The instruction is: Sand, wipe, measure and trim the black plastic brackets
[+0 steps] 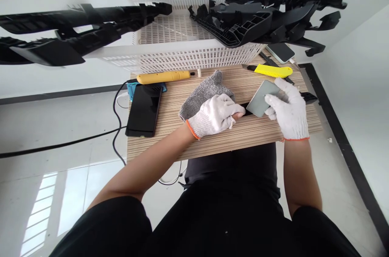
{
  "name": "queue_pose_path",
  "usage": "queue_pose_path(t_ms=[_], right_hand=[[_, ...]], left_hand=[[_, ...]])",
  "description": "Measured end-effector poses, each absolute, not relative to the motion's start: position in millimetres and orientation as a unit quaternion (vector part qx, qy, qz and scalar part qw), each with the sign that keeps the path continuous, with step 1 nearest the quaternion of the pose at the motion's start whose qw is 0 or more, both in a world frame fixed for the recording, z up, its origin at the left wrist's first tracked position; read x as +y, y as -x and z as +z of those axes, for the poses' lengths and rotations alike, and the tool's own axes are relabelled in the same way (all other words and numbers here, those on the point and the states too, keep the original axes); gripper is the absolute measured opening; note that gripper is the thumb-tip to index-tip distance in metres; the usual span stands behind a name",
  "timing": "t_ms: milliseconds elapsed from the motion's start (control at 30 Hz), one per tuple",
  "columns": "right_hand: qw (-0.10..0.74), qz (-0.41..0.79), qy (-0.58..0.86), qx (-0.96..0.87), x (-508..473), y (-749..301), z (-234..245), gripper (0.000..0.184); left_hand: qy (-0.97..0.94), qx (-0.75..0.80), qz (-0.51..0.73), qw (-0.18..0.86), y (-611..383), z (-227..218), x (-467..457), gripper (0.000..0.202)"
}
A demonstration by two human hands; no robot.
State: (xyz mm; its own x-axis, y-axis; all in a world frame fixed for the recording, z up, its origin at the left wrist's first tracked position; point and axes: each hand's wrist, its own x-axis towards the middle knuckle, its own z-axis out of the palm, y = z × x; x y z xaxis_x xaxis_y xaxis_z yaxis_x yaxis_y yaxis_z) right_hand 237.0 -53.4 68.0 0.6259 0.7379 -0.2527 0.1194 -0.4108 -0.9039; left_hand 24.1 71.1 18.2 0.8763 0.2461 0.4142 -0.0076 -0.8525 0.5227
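The left hand [214, 114] clasps the black strip [248, 108] over the table [170, 145]; the right hand [288, 107] pinches a grey card [261, 99] across it. Card-to-strip contact is hard to confirm. Caution: a loose left hold may let the strip slide; a leftward card slip could scrape the exposed fingertip [239, 115].

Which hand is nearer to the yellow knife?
Right. The right hand is close, on the near side of the yellow knife; the left hand is farther, to its left.
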Motion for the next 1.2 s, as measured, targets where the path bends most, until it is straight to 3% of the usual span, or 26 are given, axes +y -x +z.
queue_pose_path(t_ms=[133, 267, 367, 500, 633, 800, 1200], right_hand=[[0.429, 0.360, 0.769, -0.309, -54, -234, 68, 0.065], [0.462, 0.319, 0.778, -0.282, -55, -232, 71, 0.068], [0.416, 0.370, 0.766, -0.322, -57, -230, 74, 0.064], [0.467, 0.290, 0.786, -0.284, -57, -230, 78, 0.067], [0.433, 0.333, 0.781, -0.301, -56, -236, 76, 0.065], [0.501, 0.249, 0.791, -0.246, -55, -250, 70, 0.067], [0.447, 0.271, 0.813, -0.258, -59, -261, 71, 0.067]], left_hand=[[-0.928, 0.059, 0.234, 0.285, -24, 18, 72, 0.036], [-0.929, 0.071, 0.216, 0.291, -24, 19, 72, 0.039], [-0.931, 0.079, 0.214, 0.286, -24, 20, 71, 0.042], [-0.930, 0.075, 0.211, 0.291, -24, 20, 71, 0.042], [-0.930, 0.069, 0.218, 0.289, -24, 20, 71, 0.036], [-0.930, 0.083, 0.205, 0.295, -23, 20, 70, 0.037], [-0.934, 0.080, 0.194, 0.289, -23, 22, 70, 0.044]])
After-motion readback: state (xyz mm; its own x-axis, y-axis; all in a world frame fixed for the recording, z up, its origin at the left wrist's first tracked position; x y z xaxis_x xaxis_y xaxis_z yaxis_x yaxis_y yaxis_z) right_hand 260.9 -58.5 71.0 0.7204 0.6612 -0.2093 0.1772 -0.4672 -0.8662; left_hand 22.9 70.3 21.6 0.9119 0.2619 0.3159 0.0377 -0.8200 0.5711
